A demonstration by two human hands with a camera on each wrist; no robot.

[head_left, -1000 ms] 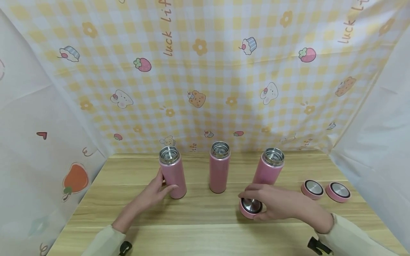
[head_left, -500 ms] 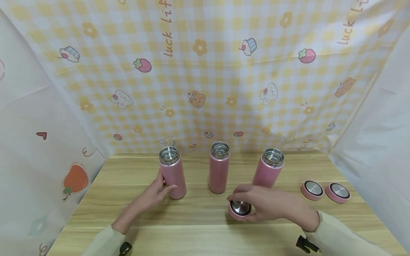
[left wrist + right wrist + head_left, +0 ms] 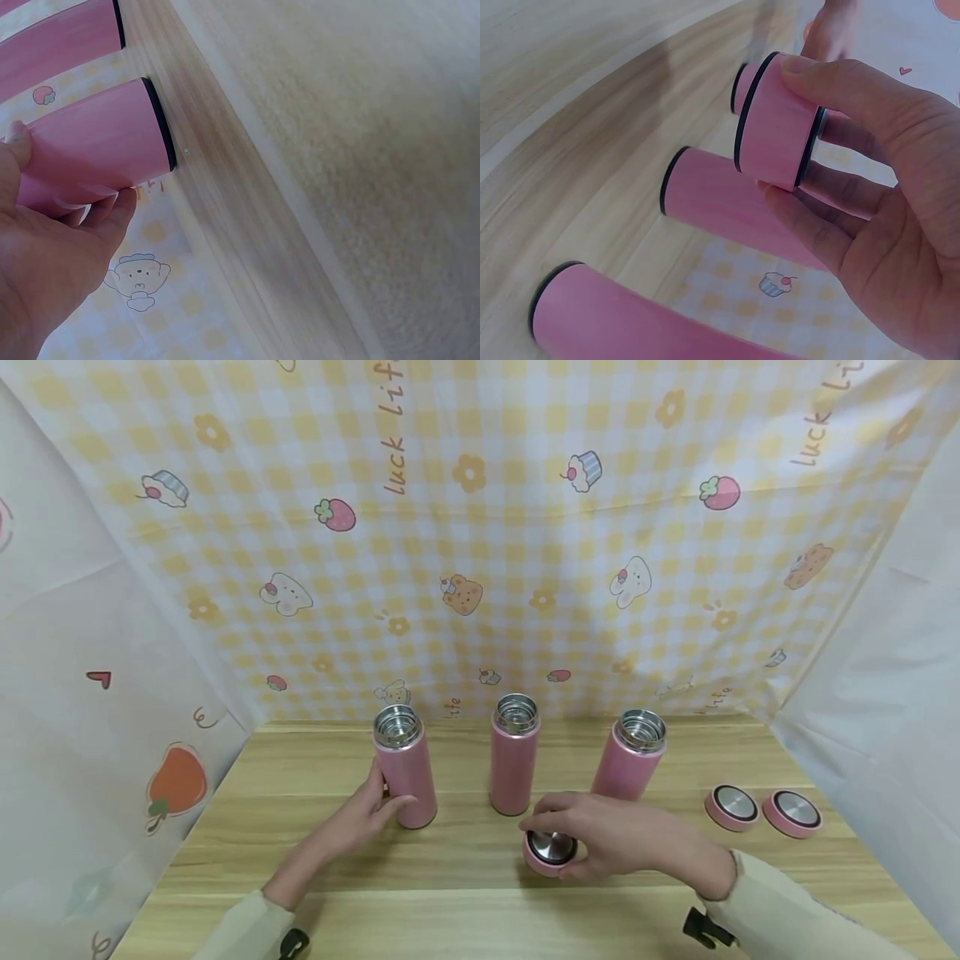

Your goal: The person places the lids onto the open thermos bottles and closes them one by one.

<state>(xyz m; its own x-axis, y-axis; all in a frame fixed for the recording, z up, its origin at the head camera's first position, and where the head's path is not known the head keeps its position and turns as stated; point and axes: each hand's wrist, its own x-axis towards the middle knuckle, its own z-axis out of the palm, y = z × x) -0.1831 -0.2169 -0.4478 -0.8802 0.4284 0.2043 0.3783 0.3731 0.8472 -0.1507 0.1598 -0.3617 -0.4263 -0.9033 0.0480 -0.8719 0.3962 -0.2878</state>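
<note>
Bottle (image 3: 408,781) gripped low by left hand (image 3: 366,808); lid (image 3: 552,850) pinched by right hand (image 3: 611,833). Bottle best kept steady, lid held level, middle bottle (image 3: 513,768) beyond right hand cleared.

Bottles (image 3: 513,772) smooth, satiny; necks (image 3: 517,725) shiny metal; lid faces (image 3: 552,847) brushed metal; tabletop (image 3: 420,918) wood-grained.

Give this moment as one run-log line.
left hand: holds uncapped left pink flask; right hand: grips pink lid; middle flask, right flask: uncapped; other lids: on table
</note>
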